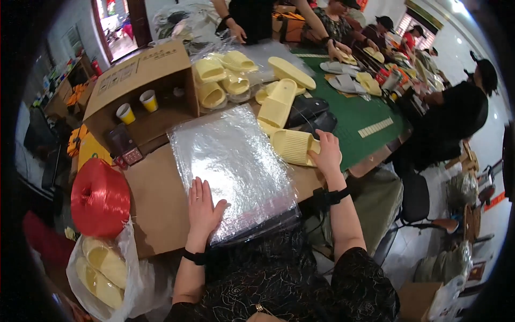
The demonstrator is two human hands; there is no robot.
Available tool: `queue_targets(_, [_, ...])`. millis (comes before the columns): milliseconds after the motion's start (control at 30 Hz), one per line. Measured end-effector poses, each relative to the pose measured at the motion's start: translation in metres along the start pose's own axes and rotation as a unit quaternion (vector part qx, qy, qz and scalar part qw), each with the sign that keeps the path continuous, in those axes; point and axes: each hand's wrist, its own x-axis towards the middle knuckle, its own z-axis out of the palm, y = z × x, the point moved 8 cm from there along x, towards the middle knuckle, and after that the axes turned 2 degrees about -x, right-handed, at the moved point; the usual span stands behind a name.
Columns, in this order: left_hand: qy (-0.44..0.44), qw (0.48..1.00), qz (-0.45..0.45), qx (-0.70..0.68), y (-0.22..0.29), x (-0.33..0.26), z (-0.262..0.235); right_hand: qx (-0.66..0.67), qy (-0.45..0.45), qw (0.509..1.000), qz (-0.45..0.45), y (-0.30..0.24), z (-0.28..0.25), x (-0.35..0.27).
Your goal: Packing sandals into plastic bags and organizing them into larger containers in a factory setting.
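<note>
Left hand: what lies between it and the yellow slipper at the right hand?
In the head view, a shiny stack of plastic sheets lies between left hand and slipper.

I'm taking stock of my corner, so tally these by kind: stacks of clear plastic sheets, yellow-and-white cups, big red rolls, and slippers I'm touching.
Stack of clear plastic sheets, under your left hand: 1
Yellow slipper, touched by your right hand: 1
Yellow-and-white cups: 2
Red roll: 1
Total: 5
</note>
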Motion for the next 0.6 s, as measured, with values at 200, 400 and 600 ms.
queue_targets(200, [-0.002, 1.000, -0.007, -0.004, -0.003, -0.003, -0.001, -0.042, -0.058, 0.992, -0.101, -0.022, 0.035, 0.070])
queue_targets(400, [-0.002, 1.000, -0.021, -0.003, -0.003, -0.001, 0.001, 0.049, -0.178, 0.967, -0.173, -0.033, 0.088, 0.135])
queue_targets(600, [0.011, 1.000, -0.019, -0.009, 0.004, 0.004, 0.000, 0.083, -0.177, 0.968, -0.156, -0.011, 0.101, 0.146])
